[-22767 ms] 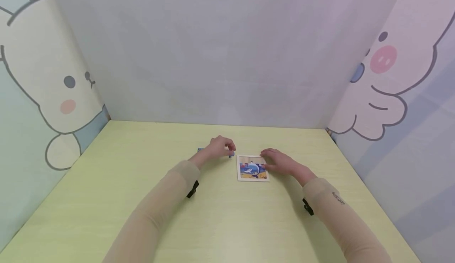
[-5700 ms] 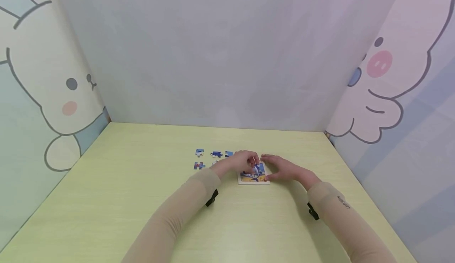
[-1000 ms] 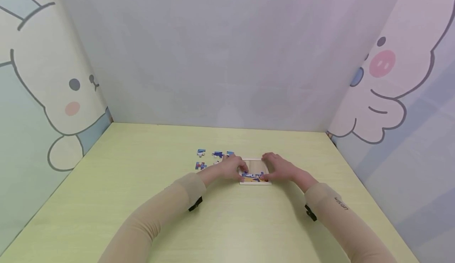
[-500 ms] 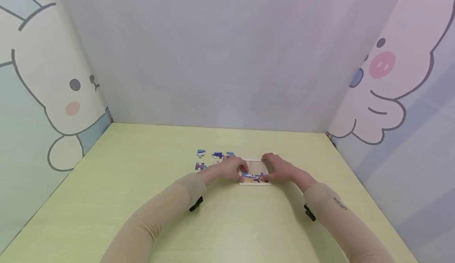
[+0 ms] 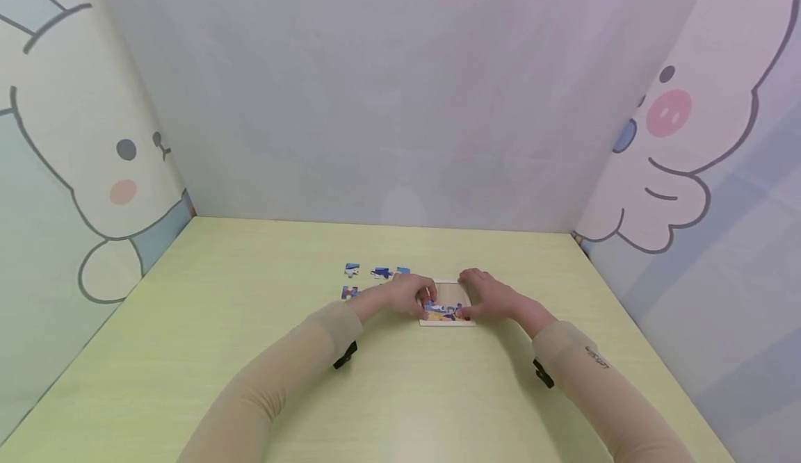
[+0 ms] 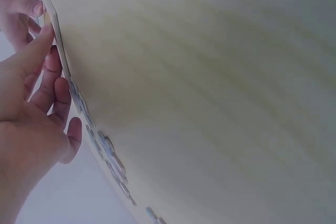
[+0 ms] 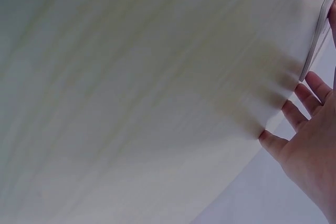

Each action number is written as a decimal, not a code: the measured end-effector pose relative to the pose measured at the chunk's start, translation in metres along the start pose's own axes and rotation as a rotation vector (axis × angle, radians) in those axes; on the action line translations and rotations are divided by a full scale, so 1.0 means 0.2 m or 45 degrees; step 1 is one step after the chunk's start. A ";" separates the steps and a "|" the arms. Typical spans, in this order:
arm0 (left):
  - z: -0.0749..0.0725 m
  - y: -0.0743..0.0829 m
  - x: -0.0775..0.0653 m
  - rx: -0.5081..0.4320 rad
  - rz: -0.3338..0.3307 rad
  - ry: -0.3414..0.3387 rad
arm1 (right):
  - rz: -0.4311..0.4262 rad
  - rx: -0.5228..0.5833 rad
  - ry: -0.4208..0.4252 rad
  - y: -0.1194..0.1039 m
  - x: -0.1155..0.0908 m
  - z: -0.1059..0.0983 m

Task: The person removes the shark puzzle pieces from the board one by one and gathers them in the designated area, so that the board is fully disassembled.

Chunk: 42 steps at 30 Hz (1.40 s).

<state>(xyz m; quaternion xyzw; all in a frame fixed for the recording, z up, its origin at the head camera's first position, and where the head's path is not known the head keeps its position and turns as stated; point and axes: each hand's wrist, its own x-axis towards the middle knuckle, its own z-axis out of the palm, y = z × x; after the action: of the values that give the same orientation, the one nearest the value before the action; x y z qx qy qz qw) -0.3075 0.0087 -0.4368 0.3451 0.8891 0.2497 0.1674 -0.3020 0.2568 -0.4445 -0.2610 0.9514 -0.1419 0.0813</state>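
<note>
A small jigsaw puzzle tray (image 5: 448, 323) with a pale rim lies flat on the table. Blue and orange pieces (image 5: 443, 315) fill its near part; bare wood shows at its far part. My left hand (image 5: 407, 293) is at the tray's left side, with thumb and forefinger bent toward each other at a puzzle piece (image 5: 431, 304) there; the fingertips partly cover it. My right hand (image 5: 494, 296) rests along the right edge, thumb on the near right corner and fingers spread at the far corner. In the right wrist view, several fingertips (image 7: 289, 106) touch the table.
Loose puzzle pieces (image 5: 381, 272) lie left of the tray, some partly hidden by my left hand. The pale yellow table (image 5: 400, 393) meets a grey curtain (image 5: 375, 101) at the back. Printed cartoon panels (image 5: 707, 101) stand on both sides.
The tray held more pieces several seconds ago, and its far part is now bare. Over the last second both hands stay almost in place; the view shifts slightly.
</note>
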 end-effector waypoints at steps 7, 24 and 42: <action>-0.02 -0.03 0.00 -0.136 0.064 -0.054 | -0.003 -0.025 -0.005 -0.01 0.02 0.00; -0.12 -0.04 -0.05 -0.239 0.141 -0.084 | 0.018 -0.024 -0.002 0.00 0.01 0.01; -0.26 -0.09 -0.24 -0.267 0.175 -0.010 | -0.007 -0.037 0.003 0.01 0.01 0.00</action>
<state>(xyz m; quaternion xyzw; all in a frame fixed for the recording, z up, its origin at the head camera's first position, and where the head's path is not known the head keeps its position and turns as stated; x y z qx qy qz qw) -0.3086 -0.0533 -0.3989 0.3869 0.8316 0.3509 0.1886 -0.3035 0.2569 -0.4458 -0.2648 0.9527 -0.1286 0.0758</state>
